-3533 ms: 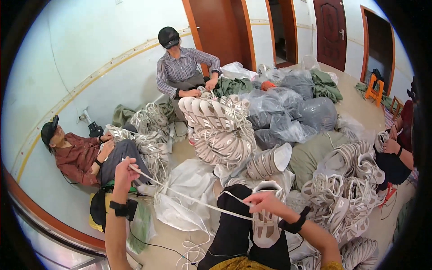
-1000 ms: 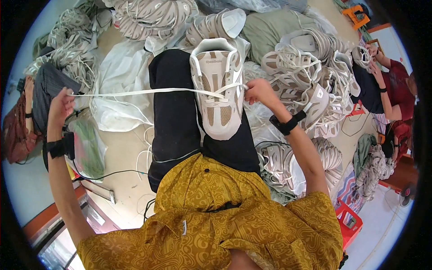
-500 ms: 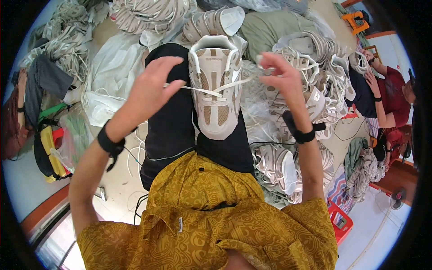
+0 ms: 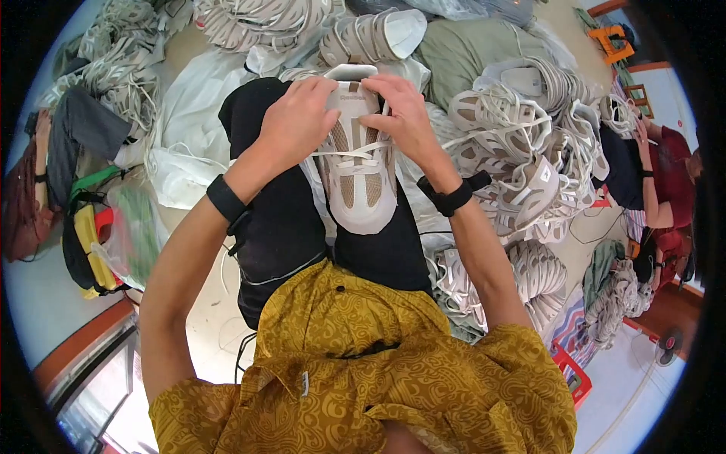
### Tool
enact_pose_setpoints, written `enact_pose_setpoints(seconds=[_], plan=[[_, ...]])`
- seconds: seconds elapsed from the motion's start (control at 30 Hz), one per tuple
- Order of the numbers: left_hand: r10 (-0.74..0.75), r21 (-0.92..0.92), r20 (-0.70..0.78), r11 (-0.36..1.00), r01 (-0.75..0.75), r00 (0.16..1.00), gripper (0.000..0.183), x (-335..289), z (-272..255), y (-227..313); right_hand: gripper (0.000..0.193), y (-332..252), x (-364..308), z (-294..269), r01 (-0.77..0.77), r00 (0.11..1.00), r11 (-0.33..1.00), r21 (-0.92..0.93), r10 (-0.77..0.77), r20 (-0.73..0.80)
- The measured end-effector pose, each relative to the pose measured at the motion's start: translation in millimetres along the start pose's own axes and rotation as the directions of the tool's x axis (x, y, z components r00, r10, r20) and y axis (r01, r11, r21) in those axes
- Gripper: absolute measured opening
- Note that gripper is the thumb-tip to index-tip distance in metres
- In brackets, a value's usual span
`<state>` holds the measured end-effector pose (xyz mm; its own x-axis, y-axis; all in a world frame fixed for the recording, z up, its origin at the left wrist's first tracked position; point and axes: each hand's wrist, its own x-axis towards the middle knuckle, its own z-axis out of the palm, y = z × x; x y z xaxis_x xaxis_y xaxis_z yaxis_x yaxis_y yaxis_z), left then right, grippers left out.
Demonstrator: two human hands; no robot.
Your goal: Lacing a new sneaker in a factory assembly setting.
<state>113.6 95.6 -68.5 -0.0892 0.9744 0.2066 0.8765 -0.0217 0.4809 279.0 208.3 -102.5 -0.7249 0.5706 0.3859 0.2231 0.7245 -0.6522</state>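
Observation:
A beige and white shoe upper [image 4: 358, 198] lies across my thighs, toe toward me, with a white lace crossed over its lower eyelets. My left hand [image 4: 297, 119] grips the upper's left edge near the collar, thumb by the tongue. On the opposite edge my right hand [image 4: 402, 115] has its fingers over the eyelet flap and its thumb turned in to the tongue. The lace's ends run out sideways under both hands. The fingers partly cover the top eyelets.
Piles of similar shoe uppers [image 4: 507, 144] stand to the right, with stacked uppers [image 4: 370, 38] beyond my knees. White plastic sheeting [image 4: 185, 113] lies at the left. A person in dark red [image 4: 669, 178] sits at the right, and another person's grey trouser leg [image 4: 87, 125] shows at the left.
Both hands have come inward from holding the lace ends out to the sides and now grip the upper's two edges. The lace ends have been let go.

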Motion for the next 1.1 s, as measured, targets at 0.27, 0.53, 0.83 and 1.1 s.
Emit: enact_pose_setpoints(seconds=[0.27,0.53,0.83,1.1], plan=[[-0.052,0.007,0.018,0.999,0.051,0.999,0.032,5.4,2.9,2.0,0.044,7.9,-7.7,-10.5,-0.009,0.999,0.985,0.172,0.017,-0.047],[-0.015,0.113,-0.003,0.994,0.015,1.000,0.032,-9.3,2.4,19.2,0.045,-0.5,-15.0,-21.6,0.047,0.998,0.999,0.012,-0.047,-0.038],[0.102,-0.051,0.045,0.994,-0.099,0.994,0.040,-43.0,-15.3,28.5,0.049,13.7,-12.5,-17.0,0.019,0.996,0.986,0.163,-0.004,-0.089],[0.371,0.225,0.059,0.899,-0.375,0.927,0.023,-53.9,-13.3,17.1,0.056,7.8,-36.1,-48.8,-0.315,0.936,0.811,0.493,0.353,0.017]])
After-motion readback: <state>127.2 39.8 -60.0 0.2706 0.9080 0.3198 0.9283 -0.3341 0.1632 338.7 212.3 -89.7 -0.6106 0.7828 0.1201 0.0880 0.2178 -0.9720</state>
